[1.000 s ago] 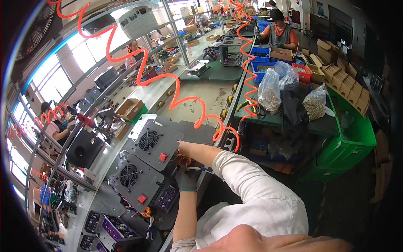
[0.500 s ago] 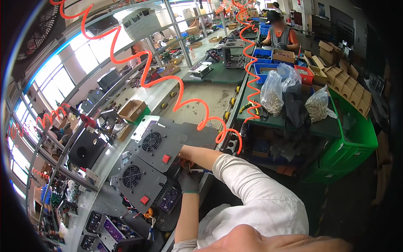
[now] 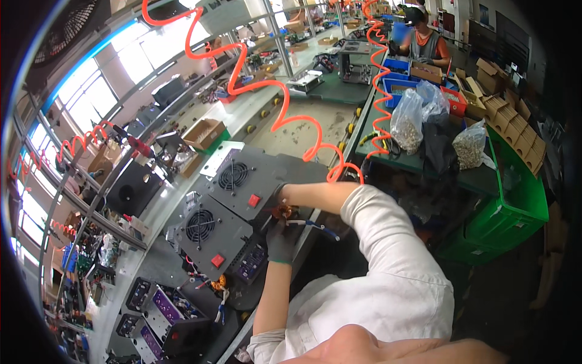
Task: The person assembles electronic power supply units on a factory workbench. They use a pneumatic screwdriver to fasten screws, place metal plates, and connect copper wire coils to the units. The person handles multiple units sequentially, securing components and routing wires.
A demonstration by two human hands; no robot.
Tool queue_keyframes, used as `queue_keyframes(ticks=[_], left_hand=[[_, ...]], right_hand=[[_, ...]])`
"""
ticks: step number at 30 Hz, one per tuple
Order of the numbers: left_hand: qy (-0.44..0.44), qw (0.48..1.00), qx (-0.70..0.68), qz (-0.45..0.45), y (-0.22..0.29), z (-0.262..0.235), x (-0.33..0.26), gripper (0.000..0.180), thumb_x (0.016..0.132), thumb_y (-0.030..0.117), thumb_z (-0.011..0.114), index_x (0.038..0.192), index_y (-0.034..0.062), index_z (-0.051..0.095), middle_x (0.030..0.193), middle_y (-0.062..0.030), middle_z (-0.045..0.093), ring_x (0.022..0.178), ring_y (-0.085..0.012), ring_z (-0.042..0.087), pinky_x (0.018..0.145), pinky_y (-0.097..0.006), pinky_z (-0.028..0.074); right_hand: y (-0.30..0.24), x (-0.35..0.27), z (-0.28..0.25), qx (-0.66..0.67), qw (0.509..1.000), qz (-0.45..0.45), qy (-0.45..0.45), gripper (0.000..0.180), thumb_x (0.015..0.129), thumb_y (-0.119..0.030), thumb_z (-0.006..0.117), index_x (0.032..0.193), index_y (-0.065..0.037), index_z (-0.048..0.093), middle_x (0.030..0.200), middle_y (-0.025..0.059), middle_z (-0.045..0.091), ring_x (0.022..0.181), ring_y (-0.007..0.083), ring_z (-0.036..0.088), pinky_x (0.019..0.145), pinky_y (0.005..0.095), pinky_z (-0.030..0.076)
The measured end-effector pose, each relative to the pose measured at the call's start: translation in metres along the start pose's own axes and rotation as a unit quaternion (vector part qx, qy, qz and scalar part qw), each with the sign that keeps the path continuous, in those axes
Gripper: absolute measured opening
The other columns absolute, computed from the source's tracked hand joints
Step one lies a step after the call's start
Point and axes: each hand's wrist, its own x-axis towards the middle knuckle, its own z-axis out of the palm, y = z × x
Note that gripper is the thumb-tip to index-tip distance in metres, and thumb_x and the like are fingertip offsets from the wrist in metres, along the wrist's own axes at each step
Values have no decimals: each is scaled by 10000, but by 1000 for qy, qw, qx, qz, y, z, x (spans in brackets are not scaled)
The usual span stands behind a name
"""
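Note:
Two dark grey metal housings lie side by side, the far housing [image 3: 225, 195] and the near housing [image 3: 209, 244], each with a round fan grille and a red switch. At the right end of the far one, a copper-wound coil [image 3: 282, 212] trails white and blue leads [image 3: 318, 226]. My left hand [image 3: 280, 241], in a grey glove, is closed at the coil from below; its fingertips are partly lost against the dark metal. My right hand [image 3: 280, 193] reaches to the far housing's end just above the coil, with its fingers hidden.
Opened units with purple boards [image 3: 160, 315] stand at the lower left. A coiled orange air hose [image 3: 282, 103] hangs across the line. On the right bench are bags of small parts [image 3: 407, 124] and blue bins [image 3: 397, 88]; a green crate [image 3: 515, 194] stands beside it. A co-worker [image 3: 424, 45] sits beyond.
The view has shifted, so the bench appears further right and lower in places. Both hands stay by the coil; its white and blue leads now show more plainly, stretching to the right.

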Motion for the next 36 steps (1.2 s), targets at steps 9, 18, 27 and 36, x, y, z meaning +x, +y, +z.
queue_keyframes(ticks=[9, 18, 27, 36], left_hand=[[52, 942, 320, 83, 7, 19, -42, 557, 922, 116, 532, 1445, 9, 374, 1322, -93, 543, 1205, -235, 536, 1019, -333, 425], [-15, 805, 570, 162, 17, -23, -89, 506, 926, 299, 571, 1360, 46, 513, 1314, -148, 564, 1040, -284, 610, 824, -414, 493], [142, 544, 809, 175, 56, -103, -170, 576, 849, 383, 645, 1313, 50, 566, 1341, -191, 554, 1132, -317, 572, 872, -447, 449], [293, 413, 854, 115, 80, -113, -240, 622, 845, 422, 643, 1334, 51, 544, 1357, -189, 537, 1118, -309, 574, 848, -442, 447]], right_hand=[[-55, -140, -63, -324, 886, -157, -291, 242, 841, -267, 646, 1051, -205, 748, 1073, 4, 713, 1020, 225, 665, 757, 407, 524], [-252, -121, -188, -123, 908, -400, 12, 211, 835, -250, 648, 1007, -189, 753, 1045, 15, 712, 996, 209, 661, 718, 410, 518], [-405, -134, -150, -9, 779, -602, 173, 183, 828, -232, 650, 963, -173, 758, 1017, 26, 712, 973, 193, 657, 679, 412, 512], [-518, -173, -193, 29, 728, -658, 192, 158, 822, -215, 651, 919, -157, 763, 989, 37, 711, 949, 177, 653, 640, 415, 506]])
